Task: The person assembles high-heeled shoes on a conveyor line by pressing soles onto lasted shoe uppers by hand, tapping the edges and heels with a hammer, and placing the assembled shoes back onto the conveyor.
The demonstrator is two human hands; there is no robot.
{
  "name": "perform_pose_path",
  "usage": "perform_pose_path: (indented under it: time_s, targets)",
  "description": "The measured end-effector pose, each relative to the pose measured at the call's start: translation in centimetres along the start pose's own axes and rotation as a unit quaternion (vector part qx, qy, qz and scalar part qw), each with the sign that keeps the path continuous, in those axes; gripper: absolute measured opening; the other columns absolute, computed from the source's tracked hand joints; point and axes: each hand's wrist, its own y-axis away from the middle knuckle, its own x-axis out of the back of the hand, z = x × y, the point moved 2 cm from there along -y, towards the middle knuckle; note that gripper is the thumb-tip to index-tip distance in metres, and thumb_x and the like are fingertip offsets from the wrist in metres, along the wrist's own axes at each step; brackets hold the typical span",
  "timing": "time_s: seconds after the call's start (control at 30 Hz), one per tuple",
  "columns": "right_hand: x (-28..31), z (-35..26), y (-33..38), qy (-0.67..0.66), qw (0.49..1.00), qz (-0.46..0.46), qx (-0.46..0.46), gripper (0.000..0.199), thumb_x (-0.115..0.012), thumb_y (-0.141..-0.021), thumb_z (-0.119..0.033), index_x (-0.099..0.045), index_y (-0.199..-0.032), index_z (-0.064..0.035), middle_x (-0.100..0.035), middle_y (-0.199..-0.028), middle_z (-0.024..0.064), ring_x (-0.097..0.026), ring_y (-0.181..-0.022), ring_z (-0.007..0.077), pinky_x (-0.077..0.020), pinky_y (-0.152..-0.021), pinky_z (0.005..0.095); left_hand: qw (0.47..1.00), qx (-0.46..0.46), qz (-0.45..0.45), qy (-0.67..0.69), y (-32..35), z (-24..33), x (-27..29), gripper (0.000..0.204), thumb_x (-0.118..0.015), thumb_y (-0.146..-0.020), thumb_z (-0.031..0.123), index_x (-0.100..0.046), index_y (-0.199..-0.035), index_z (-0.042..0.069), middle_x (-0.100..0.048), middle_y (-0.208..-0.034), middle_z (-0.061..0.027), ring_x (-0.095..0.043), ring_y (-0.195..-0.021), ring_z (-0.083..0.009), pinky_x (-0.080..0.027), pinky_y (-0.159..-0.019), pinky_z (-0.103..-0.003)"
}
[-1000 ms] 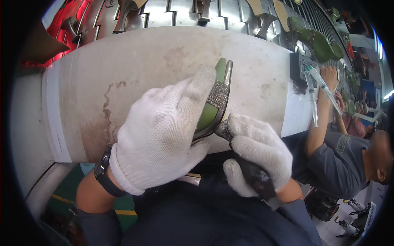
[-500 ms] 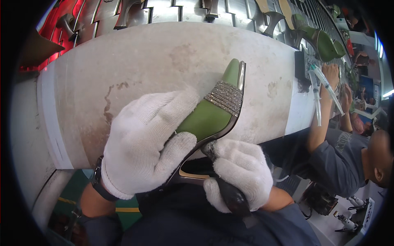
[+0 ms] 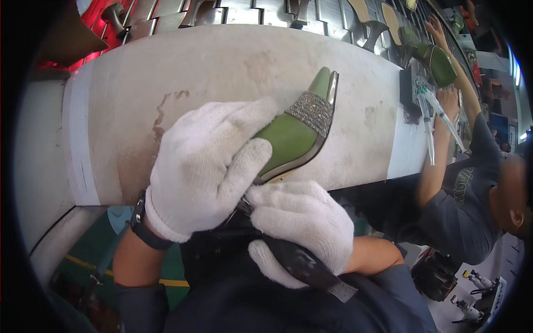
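A green pointed shoe point(image 3: 288, 141) with a band of glittering stones point(image 3: 311, 114) lies at the bench's near edge, its toe pointing away to the right. My left hand point(image 3: 202, 164), in a white knitted glove, is closed around the shoe's rear part, and covers much of it. My right hand point(image 3: 311, 213), gloved too, grips a dark tool point(image 3: 294, 258) with a thick rounded handle and a flat tail end. The tool's front end reaches the shoe's underside near my left fingers; its tip is mostly hidden.
The pale, stained bench point(image 3: 222, 66) lies beneath the shoe. Behind it runs a metal slat conveyor point(image 3: 239, 14) carrying shoes and heels, with another green shoe point(image 3: 441, 64) at right. Syringes point(image 3: 436, 116) sit by a dark block point(image 3: 409, 91). A co-worker's arm point(image 3: 436, 155) is close on the right.
My right hand and the tool have moved left along the shoe's underside, toward my left hand. The shoe has shifted slightly up and right. The co-worker's other arm now reaches toward the conveyor.
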Motion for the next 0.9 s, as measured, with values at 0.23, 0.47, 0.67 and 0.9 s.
perform_pose_path:
  time_s: [0.23, 0.47, 0.67, 0.9]
  targets:
    - [1.8, 1.7, 1.4, -0.027, 0.996, 0.077, 0.046, 0.044, -0.090, -0.079, -0.002, -0.074, -0.120, -0.0014, -0.079, -0.117, 0.0198, -0.079, -0.104, 0.0382, -0.0637, -0.091, 0.0430, 0.995, 0.075, -0.037, 0.059, 0.7, -0.4, 0.5, 0.038, -0.055, -0.110, 0.010, -0.066, -0.141, -0.009, -0.076, -0.122, -0.0198, -0.074, -0.109, -0.0232, -0.056, -0.102, -0.038]
    - [0.5, 0.6, 0.2, 0.142, 0.976, 0.132, 0.099, 0.038, -0.087, -0.078, -0.002, -0.074, -0.114, -0.0027, -0.078, -0.111, 0.0187, -0.077, -0.091, 0.0345, -0.0634, -0.082, 0.0414, 0.995, 0.077, -0.037, 0.052, -0.1, 0.6, 0.1, 0.036, -0.056, -0.110, 0.008, -0.067, -0.139, -0.010, -0.076, -0.121, -0.0202, -0.073, -0.111, -0.0238, -0.055, -0.103, -0.036]
    - [3.1, 0.5, -0.1, 0.071, 0.993, 0.079, 0.045, 0.036, -0.086, -0.082, 0.000, -0.074, -0.115, -0.0019, -0.077, -0.111, 0.0193, -0.079, -0.094, 0.0342, -0.0638, -0.084, 0.0398, 0.994, 0.088, -0.059, 0.026, -0.8, 1.3, 1.1, 0.048, -0.064, -0.104, 0.013, -0.062, -0.146, -0.009, -0.074, -0.126, -0.0246, -0.074, -0.113, -0.0346, -0.054, -0.105, -0.041]
    - [8.4, 1.4, 0.3, -0.170, 0.956, 0.234, -0.059, 0.031, -0.054, -0.104, -0.002, -0.058, -0.133, 0.0074, -0.072, -0.132, 0.0291, -0.074, -0.122, 0.0359, -0.0581, -0.110, 0.0476, 0.969, 0.186, -0.123, -0.109, -5.3, 4.5, -2.0, 0.090, -0.091, -0.078, 0.038, -0.057, -0.150, -0.002, -0.076, -0.118, -0.0264, -0.076, -0.111, -0.0436, -0.059, -0.098, -0.047]
